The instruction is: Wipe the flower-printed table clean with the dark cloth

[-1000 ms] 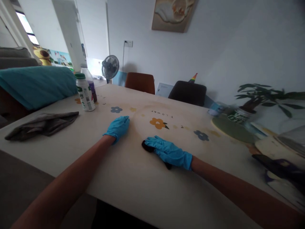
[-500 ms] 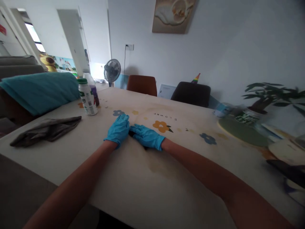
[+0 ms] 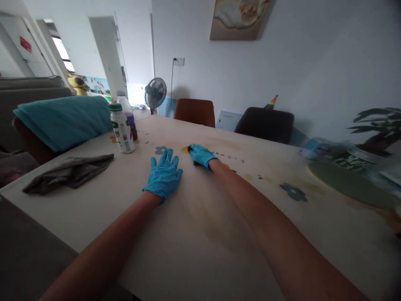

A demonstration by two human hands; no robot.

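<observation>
My left hand (image 3: 163, 175), in a blue glove, lies flat on the white flower-printed tablecloth (image 3: 150, 234) with its fingers spread. Farther forward and to the right, my right hand (image 3: 203, 156), also gloved in blue, is closed over a small dark pad (image 3: 189, 149) pressed on the cloth. Most of that pad is hidden under the fingers, so its exact kind cannot be made out. Yellowish-brown stains (image 3: 216, 225) mark the cloth around both hands. A crumpled dark grey cloth (image 3: 70, 172) lies to the left of my left hand.
A white bottle with a green cap (image 3: 123, 129) stands at the left, a purple-labelled bottle (image 3: 131, 121) behind it. On the right are a green round mat (image 3: 344, 184) and a potted plant (image 3: 354, 159). Chairs (image 3: 194, 112) line the far edge; a fan (image 3: 156, 93) stands beyond.
My right hand has slid forward and right with the dark pad, away from my left hand. The left hand has shifted slightly nearer and right, its fingers now spread. The view has turned slightly left.
</observation>
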